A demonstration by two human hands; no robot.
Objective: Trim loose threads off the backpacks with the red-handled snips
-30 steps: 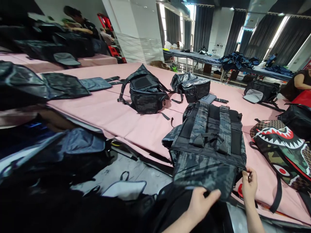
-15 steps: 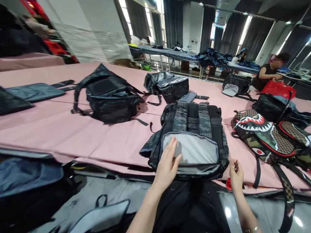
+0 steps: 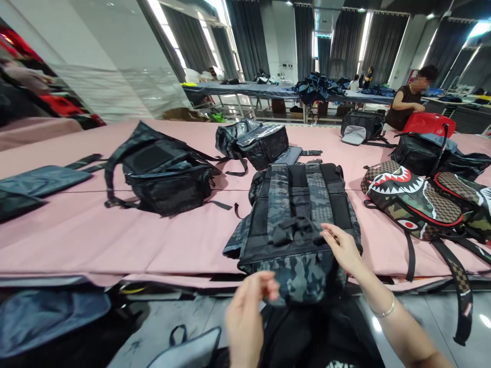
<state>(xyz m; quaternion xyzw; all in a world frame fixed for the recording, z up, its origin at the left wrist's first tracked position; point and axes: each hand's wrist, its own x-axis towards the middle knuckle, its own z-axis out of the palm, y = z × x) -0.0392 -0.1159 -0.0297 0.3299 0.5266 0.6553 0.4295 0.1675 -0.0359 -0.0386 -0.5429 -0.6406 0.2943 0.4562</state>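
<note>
A dark camouflage backpack (image 3: 295,266) lies strap side up at the near edge of the pink padded table (image 3: 115,240), its bottom end hanging over the edge toward me. My right hand (image 3: 342,248) rests on its lower right part beside the crossed straps, with fingers drawn together in a pinch; what they hold is too small to tell. My left hand (image 3: 245,314) hovers just below the backpack's bottom end, fingers curled toward the thumb and a little blurred, with nothing seen in them.
A shark-mouth camouflage backpack (image 3: 406,204) lies to the right, a black bag (image 3: 164,176) to the left, a glossy black bag (image 3: 257,140) behind. A flat grey panel (image 3: 38,180) lies far left. A person (image 3: 408,99) sits at the far right by a red bag (image 3: 429,122). Dark bags lie on the floor below.
The backpack's grey-lined flap, open half a second ago, is now closed with camouflage outside. My left hand dropped off the flap toward me; my right hand moved up onto the backpack.
</note>
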